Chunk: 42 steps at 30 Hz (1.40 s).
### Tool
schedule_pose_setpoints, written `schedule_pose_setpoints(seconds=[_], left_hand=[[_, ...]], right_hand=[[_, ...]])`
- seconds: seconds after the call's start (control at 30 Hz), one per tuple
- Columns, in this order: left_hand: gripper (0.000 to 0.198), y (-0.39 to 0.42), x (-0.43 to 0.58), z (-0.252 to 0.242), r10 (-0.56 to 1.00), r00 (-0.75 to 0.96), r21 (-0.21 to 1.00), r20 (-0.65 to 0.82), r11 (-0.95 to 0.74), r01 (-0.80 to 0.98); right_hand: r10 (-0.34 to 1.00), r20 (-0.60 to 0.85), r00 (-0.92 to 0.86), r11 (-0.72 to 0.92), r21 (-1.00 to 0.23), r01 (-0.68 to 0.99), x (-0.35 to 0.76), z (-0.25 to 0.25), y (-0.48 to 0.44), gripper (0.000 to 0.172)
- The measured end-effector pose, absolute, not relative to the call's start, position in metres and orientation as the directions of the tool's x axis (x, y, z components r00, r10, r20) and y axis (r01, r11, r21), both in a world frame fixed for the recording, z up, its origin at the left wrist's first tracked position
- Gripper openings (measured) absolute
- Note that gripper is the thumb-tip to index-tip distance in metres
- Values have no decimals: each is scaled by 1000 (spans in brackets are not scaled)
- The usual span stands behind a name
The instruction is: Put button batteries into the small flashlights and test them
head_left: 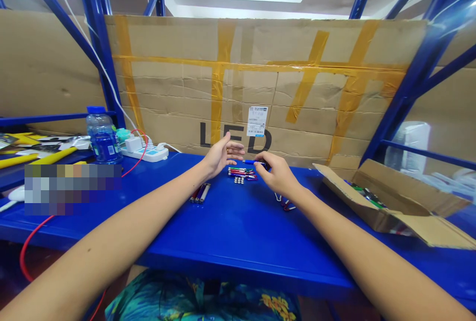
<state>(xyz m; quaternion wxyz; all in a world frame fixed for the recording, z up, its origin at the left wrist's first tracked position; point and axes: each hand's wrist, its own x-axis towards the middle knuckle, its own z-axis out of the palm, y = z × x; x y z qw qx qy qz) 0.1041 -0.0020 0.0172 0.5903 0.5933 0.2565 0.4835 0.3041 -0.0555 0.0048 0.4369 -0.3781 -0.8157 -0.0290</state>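
Note:
My right hand (274, 171) is closed, pinching a slim blue tube (250, 162) with a pale tip that points left. What kind of tube it is, I cannot make out. My left hand (224, 154) is open beside that tip, palm facing right and fingers spread, with nothing in it. Below the hands lies a row of slim coloured metal tubes (240, 172), with several small silver round pieces (239, 180) just in front. Nearer my left forearm are several thicker metallic tubes (201, 193). Partly hidden by my right wrist are carabiner clips (286, 205).
An open cardboard box (386, 207) with more coloured pieces stands at right. To the left are a water bottle (102, 135), a power strip (147, 151), a red cable (28, 251) and yellow-handled items (55, 156). Taped cardboard (178, 93) walls the back of the blue table (238, 234).

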Motion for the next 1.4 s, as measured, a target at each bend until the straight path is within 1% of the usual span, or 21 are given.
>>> schedule_pose_setpoints(seconds=[0.1, 0.3, 0.47, 0.6, 0.93, 1.4], left_hand=[[67, -2, 104, 17, 871, 410, 949, 269, -166, -269], [65, -4, 104, 17, 856, 433, 942, 282, -161, -295], [65, -5, 103, 18, 857, 432, 944, 280, -163, -287], [67, -6, 103, 18, 871, 408, 947, 273, -169, -274], [69, -8, 103, 19, 873, 405, 950, 272, -178, -255], [68, -8, 103, 19, 866, 418, 948, 275, -172, -267]], right_hand=[[596, 738, -317, 712, -303, 633, 304, 5, -55, 8], [595, 737, -321, 713, -299, 635, 304, 5, -55, 8], [586, 741, -327, 717, -288, 635, 304, 5, -55, 9], [589, 744, -316, 719, -304, 625, 304, 5, -55, 9], [584, 748, -314, 718, -297, 630, 304, 5, -56, 8], [579, 744, -333, 712, -261, 652, 304, 4, -56, 7]])
